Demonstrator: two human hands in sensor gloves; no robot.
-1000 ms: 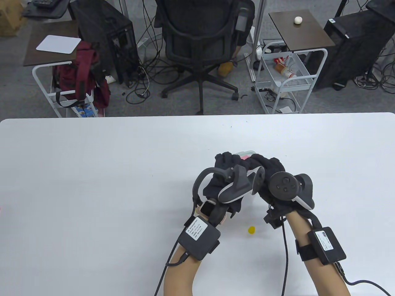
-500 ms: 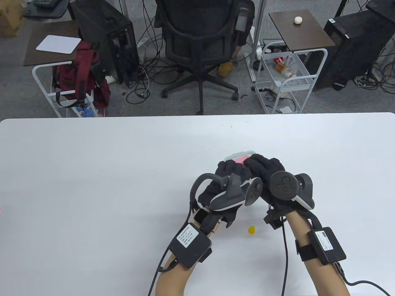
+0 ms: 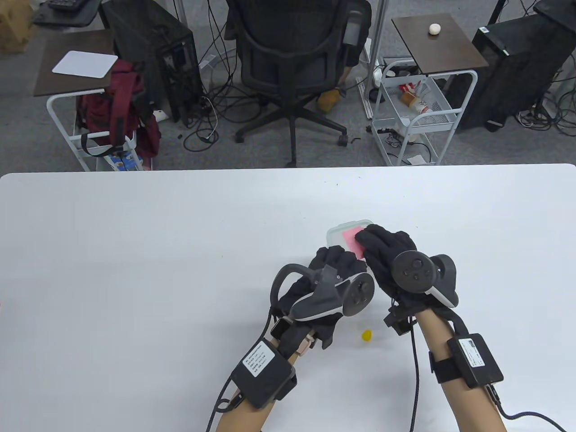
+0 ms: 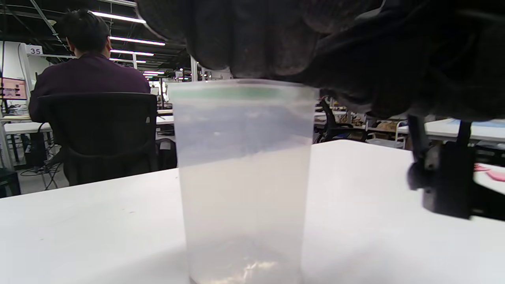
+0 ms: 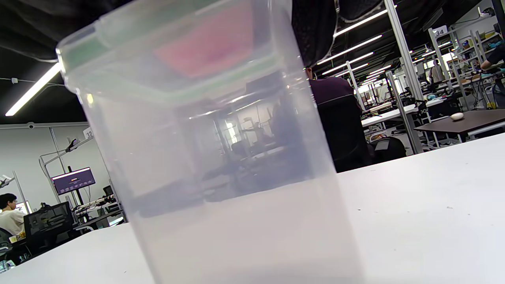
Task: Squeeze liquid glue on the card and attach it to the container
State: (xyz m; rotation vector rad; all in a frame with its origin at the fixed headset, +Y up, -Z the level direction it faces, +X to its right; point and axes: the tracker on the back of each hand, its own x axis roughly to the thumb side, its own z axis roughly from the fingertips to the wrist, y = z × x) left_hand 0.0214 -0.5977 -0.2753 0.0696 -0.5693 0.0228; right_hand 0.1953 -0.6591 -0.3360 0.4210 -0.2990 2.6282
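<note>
A clear plastic container (image 3: 336,234) with a green-sealed lid stands upright on the white table (image 3: 135,270). A pink card (image 3: 351,237) lies on its lid. My right hand (image 3: 382,246) lies over the lid, and its fingers press flat on the card's near right part. My left hand (image 3: 335,264) sits lower, at the container's near left side, with its fingers loosely curled and nothing gripped. In the left wrist view the container (image 4: 242,177) fills the middle, with gloved fingers (image 4: 256,39) at its rim. In the right wrist view the card (image 5: 213,43) shows through the container's (image 5: 221,165) lid.
A small yellow cap (image 3: 367,335) lies on the table between my wrists, nearer than the container. The table's far edge runs behind the container. Beyond it stand an office chair (image 3: 292,58) and two side carts (image 3: 418,112).
My left hand has slid back toward the near left, off the container's top, uncovering the lid and the pink card. My right hand has stayed on the card.
</note>
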